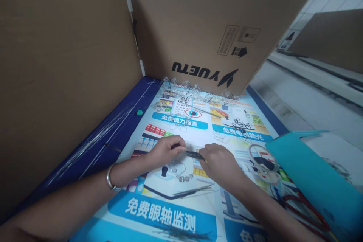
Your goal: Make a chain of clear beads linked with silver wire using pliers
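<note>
Near the middle of the printed sheet (pixel 170 181), my left hand (pixel 167 150) is closed in a pinch at the tip of a dark slim tool (pixel 195 154); anything thin between the fingertips is too small to make out. My right hand (pixel 219 162) is wrapped round the other end of this tool, which looks like tweezers or small pliers. Just below the hands, clear beads on thin wire (pixel 184 177) lie on the sheet. A bundle of thin dark wires (pixel 198 190) rests below them.
Tall cardboard panels (pixel 204 19) stand behind and at the left. Clear beaded pieces (pixel 187 85) line the back edge. Black loops (pixel 239 124) lie right of centre, beside a roll of wire (pixel 262 157). A turquoise folder (pixel 309 181) is at the right, a green lump (pixel 140 112) at the left.
</note>
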A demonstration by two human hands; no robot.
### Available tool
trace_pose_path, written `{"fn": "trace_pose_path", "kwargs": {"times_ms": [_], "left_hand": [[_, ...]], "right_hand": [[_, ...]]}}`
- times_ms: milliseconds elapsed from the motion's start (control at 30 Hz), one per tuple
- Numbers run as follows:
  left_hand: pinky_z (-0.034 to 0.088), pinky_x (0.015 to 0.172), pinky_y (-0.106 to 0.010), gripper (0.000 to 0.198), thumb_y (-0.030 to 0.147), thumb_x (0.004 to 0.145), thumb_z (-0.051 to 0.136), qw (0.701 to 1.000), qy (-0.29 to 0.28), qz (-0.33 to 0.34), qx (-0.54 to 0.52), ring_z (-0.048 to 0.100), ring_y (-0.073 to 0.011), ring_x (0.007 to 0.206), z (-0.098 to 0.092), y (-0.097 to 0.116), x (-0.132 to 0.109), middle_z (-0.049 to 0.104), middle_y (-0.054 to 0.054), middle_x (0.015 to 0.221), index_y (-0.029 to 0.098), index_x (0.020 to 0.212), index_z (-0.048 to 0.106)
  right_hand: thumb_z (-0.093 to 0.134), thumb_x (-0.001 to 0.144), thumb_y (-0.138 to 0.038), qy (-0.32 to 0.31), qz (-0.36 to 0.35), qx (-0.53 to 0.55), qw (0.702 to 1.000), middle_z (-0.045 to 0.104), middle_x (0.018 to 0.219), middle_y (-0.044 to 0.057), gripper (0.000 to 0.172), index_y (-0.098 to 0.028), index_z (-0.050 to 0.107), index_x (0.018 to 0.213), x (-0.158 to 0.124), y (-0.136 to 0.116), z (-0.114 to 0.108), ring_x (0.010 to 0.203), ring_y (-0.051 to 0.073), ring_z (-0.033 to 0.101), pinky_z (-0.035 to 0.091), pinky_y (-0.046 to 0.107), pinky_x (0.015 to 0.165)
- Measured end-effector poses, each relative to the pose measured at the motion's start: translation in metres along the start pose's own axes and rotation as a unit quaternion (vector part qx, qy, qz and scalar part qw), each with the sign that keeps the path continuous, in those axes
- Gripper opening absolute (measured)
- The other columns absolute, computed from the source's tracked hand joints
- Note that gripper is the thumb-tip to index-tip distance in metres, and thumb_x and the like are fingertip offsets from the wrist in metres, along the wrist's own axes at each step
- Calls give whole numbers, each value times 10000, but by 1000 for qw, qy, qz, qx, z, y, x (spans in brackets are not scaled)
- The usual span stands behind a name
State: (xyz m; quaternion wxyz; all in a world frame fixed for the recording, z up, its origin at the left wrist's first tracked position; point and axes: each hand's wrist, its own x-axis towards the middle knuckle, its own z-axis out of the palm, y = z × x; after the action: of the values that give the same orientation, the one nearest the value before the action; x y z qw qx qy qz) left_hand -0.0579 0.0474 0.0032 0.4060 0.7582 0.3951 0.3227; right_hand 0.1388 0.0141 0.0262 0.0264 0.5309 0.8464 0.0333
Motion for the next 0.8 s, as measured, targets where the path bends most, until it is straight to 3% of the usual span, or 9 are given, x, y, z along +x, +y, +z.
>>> {"fn": "trace_pose_path", "kwargs": {"times_ms": [800], "left_hand": [[350, 584, -194, 135, 176, 819, 467, 996, 2, 74, 52, 482, -101, 631, 0, -7, -1, 539, 13, 677, 158, 716, 553]], "right_hand": [[496, 822, -303, -12, 19, 8, 1000, 604, 760, 38, 167, -198, 615, 769, -1, -2, -6, 764, 164, 547, 307, 260, 608]]}}
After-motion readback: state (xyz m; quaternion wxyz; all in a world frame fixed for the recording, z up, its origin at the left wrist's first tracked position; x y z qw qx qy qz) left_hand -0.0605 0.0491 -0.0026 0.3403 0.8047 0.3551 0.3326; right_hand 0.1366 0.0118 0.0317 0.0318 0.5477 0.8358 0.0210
